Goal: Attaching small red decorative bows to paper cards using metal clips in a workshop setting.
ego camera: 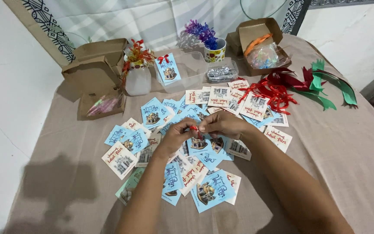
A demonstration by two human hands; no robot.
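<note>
While both hands pinch a small red ribbon (194,128) between fingertips, left hand (175,136) and right hand (221,124) meet above the scattered cards (200,143).

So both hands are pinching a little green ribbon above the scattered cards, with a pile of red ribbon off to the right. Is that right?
Not quite: the small ribbon pinched between the left hand and right hand is red, not green, as the head view shows. The scattered cards and the red ribbon pile are as you say.

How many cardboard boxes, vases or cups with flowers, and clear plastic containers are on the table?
Cardboard boxes: 3
Vases or cups with flowers: 2
Clear plastic containers: 1
Total: 6
</note>
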